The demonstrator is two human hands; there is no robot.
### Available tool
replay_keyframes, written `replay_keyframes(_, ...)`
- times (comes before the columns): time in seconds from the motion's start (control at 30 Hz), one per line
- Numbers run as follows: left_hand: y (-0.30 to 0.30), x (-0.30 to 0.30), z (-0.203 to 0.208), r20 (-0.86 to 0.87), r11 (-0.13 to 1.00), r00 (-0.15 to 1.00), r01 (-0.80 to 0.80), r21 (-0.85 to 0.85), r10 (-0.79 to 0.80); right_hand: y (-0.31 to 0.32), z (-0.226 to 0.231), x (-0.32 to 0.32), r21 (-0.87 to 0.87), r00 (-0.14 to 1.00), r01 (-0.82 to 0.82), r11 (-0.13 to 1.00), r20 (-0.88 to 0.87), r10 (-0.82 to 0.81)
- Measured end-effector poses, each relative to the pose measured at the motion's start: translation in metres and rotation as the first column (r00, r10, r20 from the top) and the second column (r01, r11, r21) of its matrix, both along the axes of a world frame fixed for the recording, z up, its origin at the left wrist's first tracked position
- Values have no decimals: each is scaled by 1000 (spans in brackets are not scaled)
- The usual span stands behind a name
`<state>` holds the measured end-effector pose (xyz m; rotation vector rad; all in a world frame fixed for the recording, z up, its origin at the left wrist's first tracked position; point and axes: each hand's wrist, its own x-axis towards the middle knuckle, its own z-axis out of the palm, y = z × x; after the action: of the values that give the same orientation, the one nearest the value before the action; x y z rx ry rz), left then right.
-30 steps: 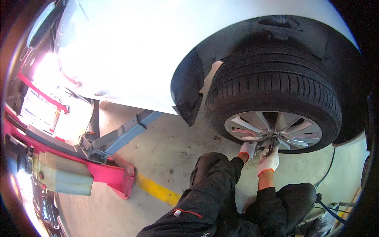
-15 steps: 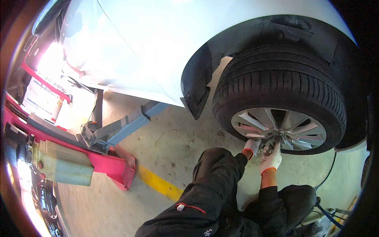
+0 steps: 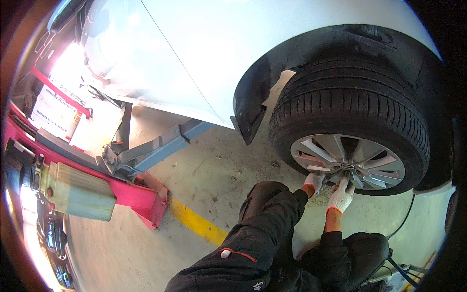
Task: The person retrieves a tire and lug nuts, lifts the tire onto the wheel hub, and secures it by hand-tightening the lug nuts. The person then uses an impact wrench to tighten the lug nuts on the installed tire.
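Observation:
A car wheel [image 3: 315, 150] with silver spokes and a black tyre [image 3: 350, 107] hangs in the wheel arch of a white car [image 3: 194, 53]. My left hand [image 3: 316, 181], in a white glove with an orange cuff, is closed by the wheel's lower left spokes. My right hand [image 3: 340, 195], gloved alike, reaches up to the spokes just below the wheel's centre, its fingers pinched together. Something small and dark shows between the two hands. What either hand holds is too small and too covered to name.
A blue-grey lift arm [image 3: 165, 146] runs under the car from a red lift base [image 3: 141, 199] at the left. A pale plastic container [image 3: 80, 192] is fixed beside it. Yellow floor tape [image 3: 197, 221] crosses the concrete. A black hose [image 3: 404, 219] trails at the right.
The wheel and car sit slightly farther right in the picture. My right fingertips have drawn a little lower from the wheel's centre. The left hand stays by the lower left spokes.

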<state>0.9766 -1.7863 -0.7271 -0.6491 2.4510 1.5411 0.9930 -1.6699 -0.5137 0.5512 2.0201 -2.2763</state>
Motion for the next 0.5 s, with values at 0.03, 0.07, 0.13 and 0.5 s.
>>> replay_keyframes(0.03,2,2,2,-52,999,998,-19,30,20,3,-3,-1,-118,1000,-8,993,14,10)
replay_keyframes(0.07,5,2,4,-103,998,994,-34,61,40,9,-4,-2,-206,996,-14,978,88,33)
replay_keyframes(0.13,12,3,4,-226,982,968,-72,176,111,18,-6,-4,-485,969,-7,874,213,125)
replay_keyframes(0.5,28,4,4,80,889,983,-184,420,165,11,0,-1,-495,983,25,869,171,70)
